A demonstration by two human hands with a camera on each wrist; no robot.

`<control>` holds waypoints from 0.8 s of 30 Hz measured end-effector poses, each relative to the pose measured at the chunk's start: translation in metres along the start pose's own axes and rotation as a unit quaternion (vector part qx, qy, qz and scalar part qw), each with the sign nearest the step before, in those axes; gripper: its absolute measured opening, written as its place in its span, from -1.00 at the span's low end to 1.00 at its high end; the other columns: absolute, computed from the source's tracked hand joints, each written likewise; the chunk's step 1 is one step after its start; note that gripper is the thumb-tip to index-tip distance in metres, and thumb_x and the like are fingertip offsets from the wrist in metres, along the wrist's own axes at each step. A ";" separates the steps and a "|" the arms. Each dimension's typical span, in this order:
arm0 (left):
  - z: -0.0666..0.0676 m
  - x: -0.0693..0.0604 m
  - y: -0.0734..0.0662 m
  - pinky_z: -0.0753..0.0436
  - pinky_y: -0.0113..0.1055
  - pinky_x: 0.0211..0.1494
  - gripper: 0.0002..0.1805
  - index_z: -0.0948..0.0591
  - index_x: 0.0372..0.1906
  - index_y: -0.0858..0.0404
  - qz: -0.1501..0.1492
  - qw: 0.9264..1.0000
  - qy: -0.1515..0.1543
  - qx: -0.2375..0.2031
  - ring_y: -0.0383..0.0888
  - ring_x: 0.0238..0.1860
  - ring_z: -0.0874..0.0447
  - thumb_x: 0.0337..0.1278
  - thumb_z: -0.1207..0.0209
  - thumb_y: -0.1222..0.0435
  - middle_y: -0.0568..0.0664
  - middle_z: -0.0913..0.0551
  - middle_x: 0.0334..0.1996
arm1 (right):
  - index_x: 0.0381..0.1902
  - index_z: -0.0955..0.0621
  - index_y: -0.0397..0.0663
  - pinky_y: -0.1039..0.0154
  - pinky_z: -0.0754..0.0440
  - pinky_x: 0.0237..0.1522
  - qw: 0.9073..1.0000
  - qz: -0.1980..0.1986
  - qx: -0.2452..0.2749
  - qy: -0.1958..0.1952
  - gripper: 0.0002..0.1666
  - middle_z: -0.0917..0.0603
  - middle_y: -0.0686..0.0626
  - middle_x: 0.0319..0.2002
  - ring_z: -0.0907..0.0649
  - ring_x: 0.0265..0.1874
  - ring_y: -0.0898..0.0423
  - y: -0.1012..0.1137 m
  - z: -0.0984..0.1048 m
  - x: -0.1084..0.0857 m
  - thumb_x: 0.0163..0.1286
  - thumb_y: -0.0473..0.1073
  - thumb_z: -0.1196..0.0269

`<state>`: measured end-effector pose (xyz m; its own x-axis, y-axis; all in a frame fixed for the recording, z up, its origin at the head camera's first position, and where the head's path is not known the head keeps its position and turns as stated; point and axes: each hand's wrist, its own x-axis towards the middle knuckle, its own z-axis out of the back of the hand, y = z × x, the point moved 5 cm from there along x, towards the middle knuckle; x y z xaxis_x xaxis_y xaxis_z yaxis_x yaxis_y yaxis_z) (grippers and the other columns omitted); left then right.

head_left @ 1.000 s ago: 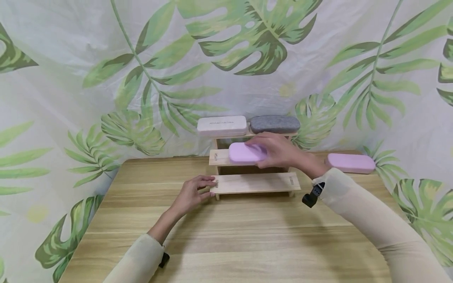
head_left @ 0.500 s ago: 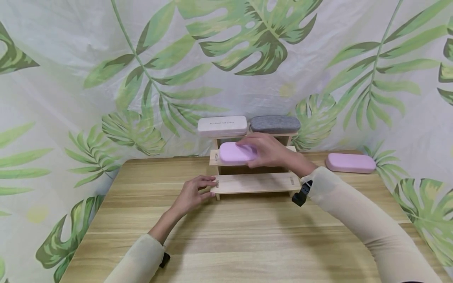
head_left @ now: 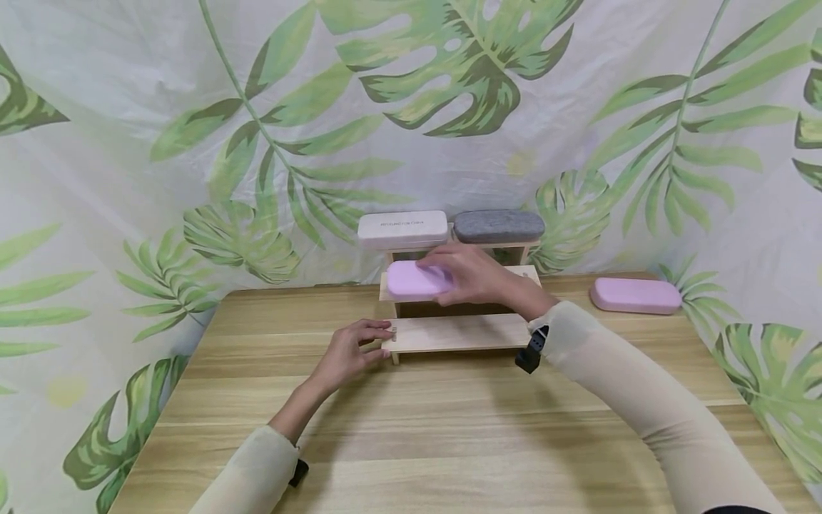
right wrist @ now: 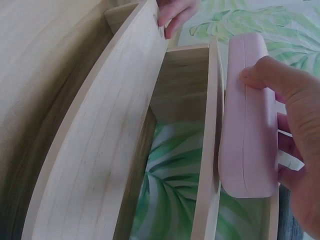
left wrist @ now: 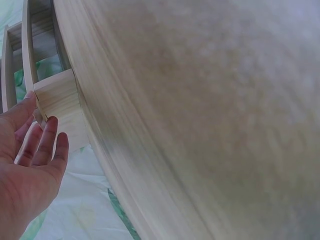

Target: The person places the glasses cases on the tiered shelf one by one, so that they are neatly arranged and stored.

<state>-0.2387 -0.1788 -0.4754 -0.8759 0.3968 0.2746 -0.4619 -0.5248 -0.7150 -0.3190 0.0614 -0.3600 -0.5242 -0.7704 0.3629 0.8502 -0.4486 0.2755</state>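
My right hand (head_left: 478,275) grips a pink glasses case (head_left: 411,280) at the left part of the middle step of a wooden three-step rack (head_left: 459,334). In the right wrist view the thumb lies on one side of the glasses case (right wrist: 245,150) and the fingers are behind it. Whether the case touches the step is hard to tell. My left hand (head_left: 347,357) pinches the left end of the rack's lowest step; the left wrist view has thumb and fingertips at that board end (left wrist: 60,87).
On the top step sit a white glasses case (head_left: 403,230) and a grey fabric one (head_left: 498,225), side by side. A second pink glasses case (head_left: 636,295) lies at the table's back right. Behind the wooden table (head_left: 417,428) hangs a leaf-print cloth (head_left: 475,164).
Along the middle step, my right hand has shifted left with the pink glasses case. The left hand stays at the lowest step's end.
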 end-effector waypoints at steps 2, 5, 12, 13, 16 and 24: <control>0.000 0.000 0.000 -0.75 -0.09 0.31 -0.67 -0.80 0.04 0.33 -0.001 1.000 -0.001 -0.001 0.12 0.24 -0.71 0.15 -0.49 0.46 0.14 -0.73 0.21 | 0.31 -0.68 -0.13 0.04 -0.80 0.07 1.000 0.002 0.001 0.001 -0.20 -0.73 -0.19 0.20 -0.71 0.11 -0.11 0.000 -0.001 0.002 0.08 -0.03 -0.59; 0.000 0.000 -0.001 -0.75 -0.11 0.31 -0.67 -0.80 0.04 0.34 -0.001 1.000 0.000 -0.002 0.12 0.25 -0.70 0.15 -0.49 0.47 0.14 -0.73 0.21 | 0.31 -0.68 -0.14 0.04 -0.79 0.08 1.000 0.005 0.000 0.001 -0.20 -0.73 -0.19 0.20 -0.71 0.12 -0.11 -0.001 -0.003 0.005 0.09 -0.03 -0.58; 0.001 0.000 -0.002 -0.75 -0.07 0.31 -0.64 -0.79 0.06 0.35 0.007 1.000 0.000 -0.011 0.16 0.27 -0.68 0.12 -0.51 0.48 0.16 -0.72 0.22 | 0.26 -0.69 -0.19 0.02 -0.77 0.15 1.000 0.026 0.004 -0.011 -0.24 -0.74 -0.21 0.18 -0.71 0.13 -0.14 0.000 -0.008 0.012 0.09 -0.04 -0.58; 0.001 0.000 -0.002 -0.75 -0.06 0.31 -0.64 -0.79 0.06 0.36 0.007 1.000 0.000 -0.010 0.17 0.27 -0.68 0.12 -0.51 0.48 0.17 -0.72 0.22 | 0.25 -0.70 -0.19 0.03 -0.77 0.15 0.999 0.029 0.006 -0.014 -0.24 -0.74 -0.21 0.17 -0.71 0.13 -0.14 0.001 -0.009 0.013 0.08 -0.05 -0.59; 0.001 0.000 -0.002 -0.75 -0.04 0.31 -0.64 -0.79 0.06 0.36 0.009 1.000 0.000 -0.009 0.17 0.27 -0.68 0.13 -0.51 0.47 0.17 -0.72 0.22 | 0.23 -0.71 -0.18 0.07 -0.78 0.12 0.999 0.032 0.010 -0.021 -0.26 -0.75 -0.20 0.16 -0.73 0.09 -0.13 0.001 -0.011 0.017 0.07 -0.05 -0.60; 0.001 0.000 -0.001 -0.75 -0.05 0.31 -0.64 -0.79 0.06 0.35 0.010 1.000 0.000 -0.011 0.17 0.27 -0.68 0.13 -0.50 0.48 0.17 -0.71 0.22 | 0.17 -0.73 -0.17 0.13 -0.81 0.04 0.999 0.030 0.021 -0.030 -0.31 -0.77 -0.19 0.14 -0.76 0.04 -0.12 0.002 -0.019 0.024 0.06 -0.07 -0.60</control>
<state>-0.2383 -0.1795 -0.4743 -0.8850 0.3864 0.2598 -0.4408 -0.5153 -0.7350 -0.3289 0.0335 -0.3674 -0.4753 -0.7668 0.4315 0.8781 -0.3825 0.2875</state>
